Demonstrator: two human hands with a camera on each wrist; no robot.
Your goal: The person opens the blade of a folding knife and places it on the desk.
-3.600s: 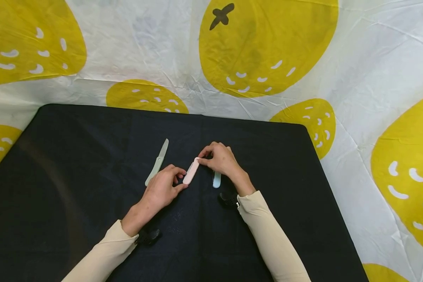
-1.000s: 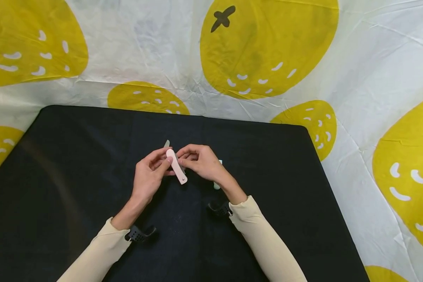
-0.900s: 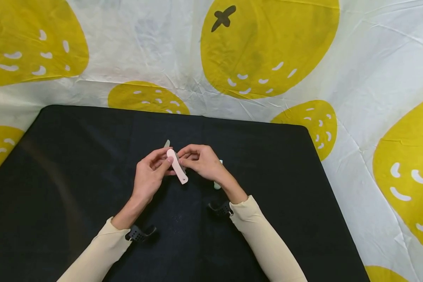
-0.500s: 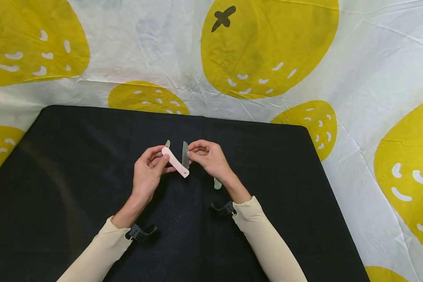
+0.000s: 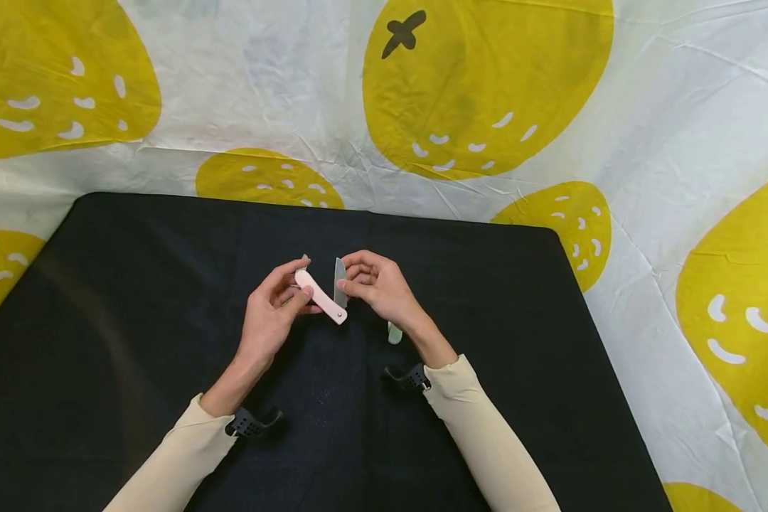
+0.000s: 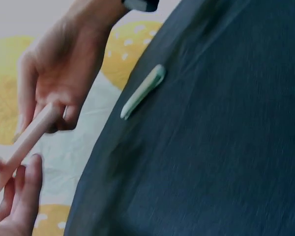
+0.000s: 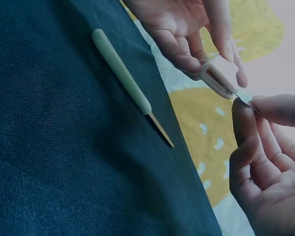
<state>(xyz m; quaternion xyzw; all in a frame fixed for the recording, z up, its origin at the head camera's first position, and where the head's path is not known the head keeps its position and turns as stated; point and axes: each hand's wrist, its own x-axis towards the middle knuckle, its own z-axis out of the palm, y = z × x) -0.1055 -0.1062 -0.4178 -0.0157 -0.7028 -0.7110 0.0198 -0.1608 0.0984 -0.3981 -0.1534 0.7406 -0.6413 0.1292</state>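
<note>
A pink folding knife (image 5: 320,296) is held above the dark table, its blade (image 5: 340,281) swung partway out from the handle. My left hand (image 5: 269,316) grips the handle between thumb and fingers. The blade is pinched by the thumb and forefinger of my right hand (image 5: 382,290); in the right wrist view the slotted handle (image 7: 220,76) and part of the blade show between the hands. Below lies an unfolded pale green knife (image 7: 122,73), mostly hidden behind my left hand in the head view. A folded pale green knife (image 6: 143,92) lies near my right wrist.
A black cloth (image 5: 518,370) covers the table. White fabric printed with yellow fruit (image 5: 486,85) hangs behind and to the sides. A black strap (image 5: 256,424) sits at the left wrist and another strap (image 5: 406,377) at the right.
The pink knife, folded and low at the table 3.6 seconds ago, is now lifted and turned. Its blade has swung out of the handle as my right hand moved slightly right and away.
</note>
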